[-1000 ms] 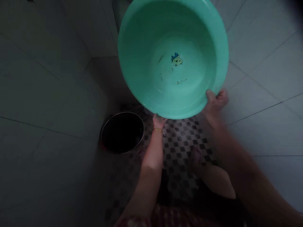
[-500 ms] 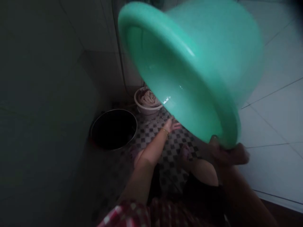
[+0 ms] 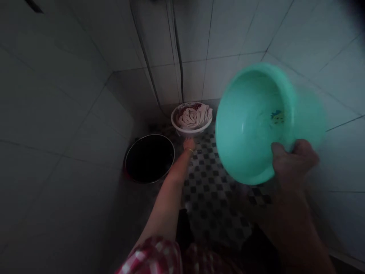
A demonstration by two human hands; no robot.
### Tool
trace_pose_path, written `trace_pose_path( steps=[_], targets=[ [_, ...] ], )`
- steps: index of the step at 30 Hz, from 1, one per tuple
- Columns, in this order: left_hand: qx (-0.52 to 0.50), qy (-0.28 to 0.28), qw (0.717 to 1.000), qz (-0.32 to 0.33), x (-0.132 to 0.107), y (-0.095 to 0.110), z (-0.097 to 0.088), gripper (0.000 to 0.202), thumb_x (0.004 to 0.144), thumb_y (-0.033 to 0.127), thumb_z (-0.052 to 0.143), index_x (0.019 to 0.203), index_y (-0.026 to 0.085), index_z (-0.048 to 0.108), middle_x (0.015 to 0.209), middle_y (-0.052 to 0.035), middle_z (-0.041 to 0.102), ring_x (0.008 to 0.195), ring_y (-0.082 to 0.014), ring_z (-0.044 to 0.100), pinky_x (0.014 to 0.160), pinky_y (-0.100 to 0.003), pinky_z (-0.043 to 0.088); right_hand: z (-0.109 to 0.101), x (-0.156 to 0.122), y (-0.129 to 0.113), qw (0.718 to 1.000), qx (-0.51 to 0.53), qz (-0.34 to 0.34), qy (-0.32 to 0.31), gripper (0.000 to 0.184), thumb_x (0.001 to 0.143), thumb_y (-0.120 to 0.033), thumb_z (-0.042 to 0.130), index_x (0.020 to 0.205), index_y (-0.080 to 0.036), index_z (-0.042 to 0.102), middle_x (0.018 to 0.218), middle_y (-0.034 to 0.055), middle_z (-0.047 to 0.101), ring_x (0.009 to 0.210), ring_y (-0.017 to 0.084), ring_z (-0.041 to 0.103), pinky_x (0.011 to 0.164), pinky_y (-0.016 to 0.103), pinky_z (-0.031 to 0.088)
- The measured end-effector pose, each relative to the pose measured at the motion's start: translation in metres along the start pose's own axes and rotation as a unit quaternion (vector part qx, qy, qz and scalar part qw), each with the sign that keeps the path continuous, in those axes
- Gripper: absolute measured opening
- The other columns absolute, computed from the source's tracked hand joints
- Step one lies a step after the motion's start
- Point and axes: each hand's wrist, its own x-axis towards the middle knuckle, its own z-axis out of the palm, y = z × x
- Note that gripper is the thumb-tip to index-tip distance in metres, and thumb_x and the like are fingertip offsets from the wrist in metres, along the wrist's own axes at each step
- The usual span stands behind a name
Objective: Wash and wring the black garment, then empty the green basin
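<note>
My right hand (image 3: 293, 161) grips the rim of a large green plastic basin (image 3: 251, 125), held up at the right and tilted so its inside faces left; a small picture shows on its bottom. My left hand (image 3: 189, 144) is stretched forward and down to a small white bowl (image 3: 182, 127) full of wet pale cloth (image 3: 194, 116) on the checkered floor. The fingers are at the bowl's near rim; the view is too dim to show whether they hold it.
A dark round metal pot (image 3: 149, 158) stands on the floor left of the white bowl. Tiled walls close in on the left, back and right. Pipes or hoses (image 3: 176, 57) run down the back wall. My knees are at the bottom.
The green basin swung from in front of my face down to the right, now held by the right hand alone. My left hand let go of it and reached forward to the white bowl.
</note>
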Motion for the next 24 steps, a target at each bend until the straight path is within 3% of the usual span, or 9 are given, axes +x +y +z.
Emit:
trace_pose_path(
  steps=[3,6,11,15,18,24],
  targets=[
    [0.024,0.015,0.999,0.028,0.047,0.004,0.003,0.039,0.093,0.004,0.053,0.123,0.017,0.073,0.153,-0.0186,0.063,0.159,-0.0249,0.040,0.136,-0.045,0.021,0.027,0.007,0.003,0.999,-0.003,0.018,-0.032,0.054,0.065,-0.006,0.071,0.047,-0.023,0.023,0.046,-0.0081,0.018,0.050,0.008,0.023,0.058,0.030,0.016],
    [0.052,0.014,0.998,0.030,0.085,0.008,0.017,0.031,0.095,0.005,0.053,0.114,0.018,0.075,0.142,-0.0193,0.069,0.156,-0.0292,0.043,0.135,-0.051,0.019,0.044,0.017,0.014,0.998,-0.006,0.047,-0.038,0.054,0.065,-0.006,0.072,0.048,-0.022,0.024,0.050,-0.0080,0.017,0.053,0.008,0.023,0.058,0.029,0.018],
    [0.108,0.031,0.993,0.039,0.105,0.009,0.028,0.030,0.100,0.007,0.048,0.106,0.016,0.076,0.132,-0.0206,0.071,0.154,-0.0341,0.043,0.133,-0.054,0.021,0.049,0.021,0.033,0.996,0.022,0.087,-0.029,0.050,0.067,-0.012,0.071,0.051,-0.022,0.025,0.055,-0.0070,0.018,0.056,0.008,0.023,0.058,0.029,0.018],
    [0.182,0.016,0.982,0.049,0.090,0.007,0.022,0.033,0.100,0.007,0.045,0.107,0.014,0.076,0.131,-0.0222,0.071,0.147,-0.0348,0.051,0.128,-0.052,0.030,0.047,0.021,0.032,0.997,0.005,0.072,-0.030,0.050,0.066,-0.013,0.071,0.051,-0.023,0.024,0.055,-0.0066,0.018,0.055,0.009,0.025,0.059,0.030,0.019],
    [0.245,-0.008,0.968,0.053,0.065,0.000,0.017,0.036,0.102,0.007,0.041,0.114,0.012,0.075,0.136,-0.0250,0.068,0.143,-0.0334,0.054,0.125,-0.048,0.034,0.045,0.023,0.025,0.998,-0.021,0.052,-0.039,0.051,0.067,-0.013,0.071,0.050,-0.023,0.024,0.052,-0.0068,0.018,0.053,0.009,0.025,0.061,0.031,0.019],
    [0.343,-0.071,0.934,0.064,-0.025,-0.026,0.017,0.040,0.105,0.010,0.040,0.130,0.010,0.072,0.141,-0.0264,0.066,0.141,-0.0326,0.056,0.118,-0.045,0.041,0.039,0.032,0.022,0.996,-0.019,0.071,-0.044,0.053,0.066,-0.006,0.070,0.047,-0.024,0.023,0.047,-0.0072,0.018,0.049,0.009,0.021,0.060,0.032,0.016]
  ],
)
